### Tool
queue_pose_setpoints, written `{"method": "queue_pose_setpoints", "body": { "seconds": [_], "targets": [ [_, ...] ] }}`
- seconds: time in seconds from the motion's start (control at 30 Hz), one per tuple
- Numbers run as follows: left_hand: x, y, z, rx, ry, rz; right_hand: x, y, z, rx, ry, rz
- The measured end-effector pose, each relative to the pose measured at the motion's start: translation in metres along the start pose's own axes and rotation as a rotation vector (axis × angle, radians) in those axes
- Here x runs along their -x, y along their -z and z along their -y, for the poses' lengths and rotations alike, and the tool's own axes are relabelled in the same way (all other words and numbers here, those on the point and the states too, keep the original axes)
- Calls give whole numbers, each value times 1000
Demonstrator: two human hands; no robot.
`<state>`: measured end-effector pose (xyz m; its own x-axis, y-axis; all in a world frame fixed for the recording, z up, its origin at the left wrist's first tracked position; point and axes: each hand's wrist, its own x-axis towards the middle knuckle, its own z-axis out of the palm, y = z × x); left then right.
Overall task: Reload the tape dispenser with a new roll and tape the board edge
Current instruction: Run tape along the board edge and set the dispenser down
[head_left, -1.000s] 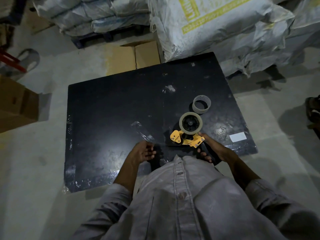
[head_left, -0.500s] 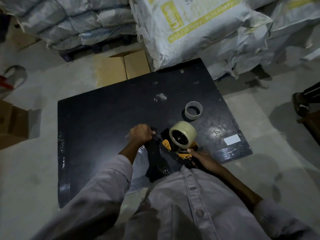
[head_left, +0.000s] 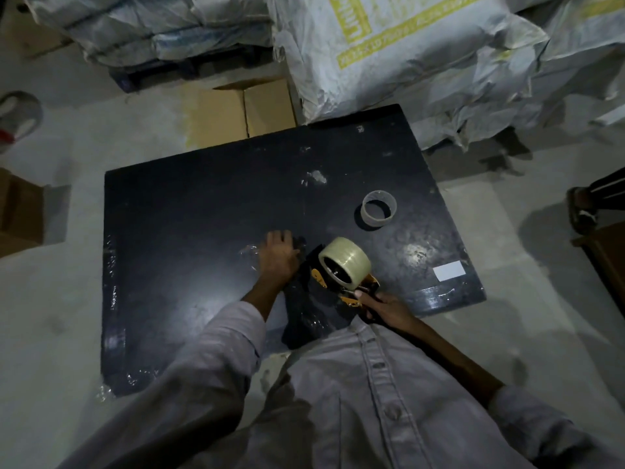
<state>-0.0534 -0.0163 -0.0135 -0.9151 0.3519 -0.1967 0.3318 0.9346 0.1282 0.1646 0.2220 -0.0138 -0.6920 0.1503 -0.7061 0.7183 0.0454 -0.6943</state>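
Note:
A large black board [head_left: 189, 231] lies flat on the floor, with clear tape glinting along its left and near edges. The yellow and black tape dispenser [head_left: 341, 286] stands on it near the front, carrying a full roll of clear tape [head_left: 345, 262]. My right hand [head_left: 382, 309] grips the dispenser's handle from the near side. Just left of the dispenser, my left hand [head_left: 279, 255] presses down on the board, its fingers pinching a crumpled clear tape end [head_left: 248, 253]. An empty tape core [head_left: 378, 208] stands on the board beyond the dispenser.
Stacked white sacks [head_left: 406, 45] crowd the board's far right corner, and flat cardboard [head_left: 236, 113] lies at its far edge. A brown box [head_left: 17, 211] sits left. A person's sandalled foot [head_left: 581, 208] is at the right. A white label [head_left: 449, 270] sticks near the board's right corner.
My left hand moved up from the board's near edge to beside the dispenser, pulling the tape end out. The dispenser tilted so the roll's side faces up. My view shifted forward.

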Motion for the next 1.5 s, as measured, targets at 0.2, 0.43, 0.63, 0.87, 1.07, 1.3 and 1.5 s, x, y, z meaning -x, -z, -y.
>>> {"method": "queue_pose_setpoints", "body": {
  "seconds": [0.2, 0.43, 0.63, 0.87, 1.07, 1.3, 1.5],
  "targets": [
    [53, -36, 16, -44, -264, 49, 6, -6, -1, 99, -23, 129],
    [53, -36, 30, -172, -258, 187, 8, -8, -6, 179, 46, 57],
    [58, -36, 28, -205, -251, 219, 23, -9, 0, 174, 49, -11],
    [68, -43, 20, -206, -262, 222, 47, 16, -76, 213, 36, -286],
    [100, -43, -21, -275, -567, 282, 61, 15, -73, 247, 3, -355],
    [118, -56, -33, -270, -416, 314, 60, 11, -69, 154, -7, -333],
    [134, -66, -54, -165, -239, 273, 70, 22, -56, 173, 85, -196]
  ]
}}
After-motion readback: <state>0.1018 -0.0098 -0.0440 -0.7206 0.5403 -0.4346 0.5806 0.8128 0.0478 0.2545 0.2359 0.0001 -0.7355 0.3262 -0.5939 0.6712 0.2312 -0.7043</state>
